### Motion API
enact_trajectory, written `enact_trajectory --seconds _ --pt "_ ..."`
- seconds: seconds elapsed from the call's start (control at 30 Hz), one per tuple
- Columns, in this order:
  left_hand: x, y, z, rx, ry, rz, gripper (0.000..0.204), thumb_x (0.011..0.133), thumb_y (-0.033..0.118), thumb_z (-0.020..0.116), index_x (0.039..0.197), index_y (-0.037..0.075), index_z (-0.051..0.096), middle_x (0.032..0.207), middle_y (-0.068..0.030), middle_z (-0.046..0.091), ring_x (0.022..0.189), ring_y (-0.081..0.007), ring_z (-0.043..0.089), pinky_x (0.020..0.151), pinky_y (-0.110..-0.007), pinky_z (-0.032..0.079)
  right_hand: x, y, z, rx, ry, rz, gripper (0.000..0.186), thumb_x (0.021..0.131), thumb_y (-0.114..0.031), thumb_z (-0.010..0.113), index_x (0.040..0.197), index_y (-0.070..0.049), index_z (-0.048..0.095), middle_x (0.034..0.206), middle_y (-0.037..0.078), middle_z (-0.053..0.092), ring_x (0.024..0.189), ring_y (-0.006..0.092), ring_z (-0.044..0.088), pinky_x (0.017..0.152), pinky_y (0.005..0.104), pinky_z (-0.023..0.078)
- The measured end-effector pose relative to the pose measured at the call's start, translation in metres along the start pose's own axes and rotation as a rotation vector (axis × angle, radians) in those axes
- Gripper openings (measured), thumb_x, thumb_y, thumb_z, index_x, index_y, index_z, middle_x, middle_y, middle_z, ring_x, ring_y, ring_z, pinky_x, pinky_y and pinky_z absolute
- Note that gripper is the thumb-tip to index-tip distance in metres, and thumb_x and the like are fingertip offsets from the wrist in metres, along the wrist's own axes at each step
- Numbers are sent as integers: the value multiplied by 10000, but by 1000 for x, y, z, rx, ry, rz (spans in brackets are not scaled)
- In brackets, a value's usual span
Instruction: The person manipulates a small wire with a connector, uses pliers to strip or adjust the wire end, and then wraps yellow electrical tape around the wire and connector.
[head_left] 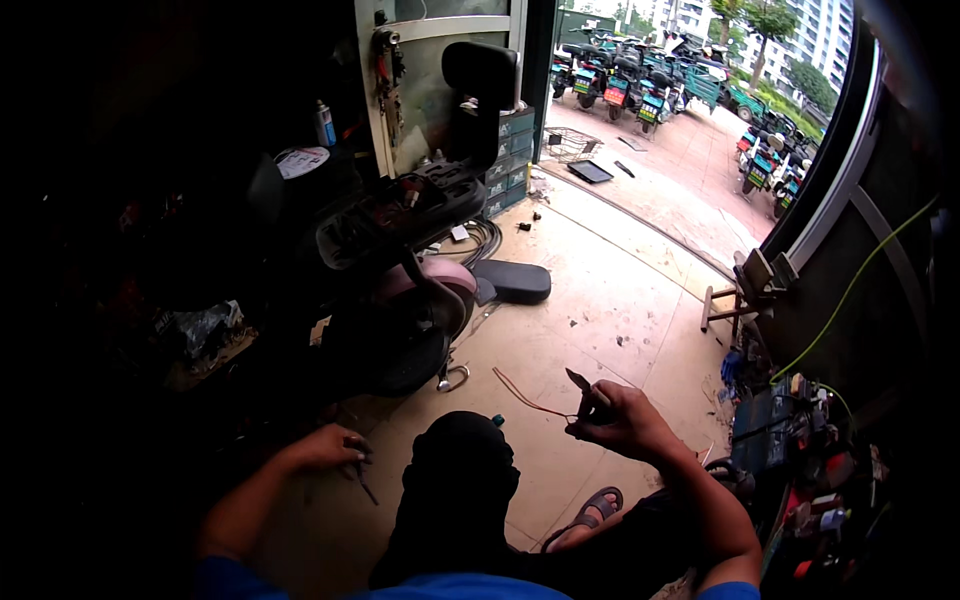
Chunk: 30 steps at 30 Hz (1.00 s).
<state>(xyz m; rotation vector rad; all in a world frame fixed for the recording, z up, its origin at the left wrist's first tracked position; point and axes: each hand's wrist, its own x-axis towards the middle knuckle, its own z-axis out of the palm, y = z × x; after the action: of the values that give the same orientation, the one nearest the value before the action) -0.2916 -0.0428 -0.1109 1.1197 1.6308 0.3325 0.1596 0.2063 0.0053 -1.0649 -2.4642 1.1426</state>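
My right hand [615,415] grips a small pointed metal tool [578,385], its fingers closed, along with a thin copper-coloured wire [530,400] that loops out to the left over the floor. Lower on the left, my left hand [340,450] has its fingers bent around a thin dark rod-like object [365,480], too small to identify, pointing downward. Between my two hands is my dark-clad knee [450,480], with a small green object [497,420] just beside it. My sandalled foot [590,520] rests on the tiled floor.
A partly dismantled scooter [400,320] stands front left, a padded seat [510,282] lying beside it. Stacked battery boxes [508,165] are by the glass door [420,140]. A wooden stool [740,300] and cluttered tools [800,480] line the right. Parked scooters [630,85] stand outside.
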Motion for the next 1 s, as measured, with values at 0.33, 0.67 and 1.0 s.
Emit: enact_trajectory --seconds 0.33,0.67,1.0 --pt "248 312 -66 -341 521 632 634 972 209 726 1479 -92 493 965 -112 729 521 -135 602 488 -296 505 -22 2 -13 -33 66 -65 328 837 -236 874 957 -37 643 832 149 701 762 289 700 715 387 556" --pt "181 414 37 -478 -58 593 344 1035 168 676 1309 -38 655 1087 -131 763 521 -43 457 468 -216 386 -44 31 -40 642 486 44 246 916 -142 836 963 6 645 864 78 730 773 127 683 711 288 552" --pt "128 335 80 -662 -164 545 333 1085 145 579 1368 -26 614 1172 -131 754 517 -40 488 471 -182 415 -8 15 -9 672 308 154 275 896 -153 852 971 30 661 853 84 703 781 141 690 714 289 548"
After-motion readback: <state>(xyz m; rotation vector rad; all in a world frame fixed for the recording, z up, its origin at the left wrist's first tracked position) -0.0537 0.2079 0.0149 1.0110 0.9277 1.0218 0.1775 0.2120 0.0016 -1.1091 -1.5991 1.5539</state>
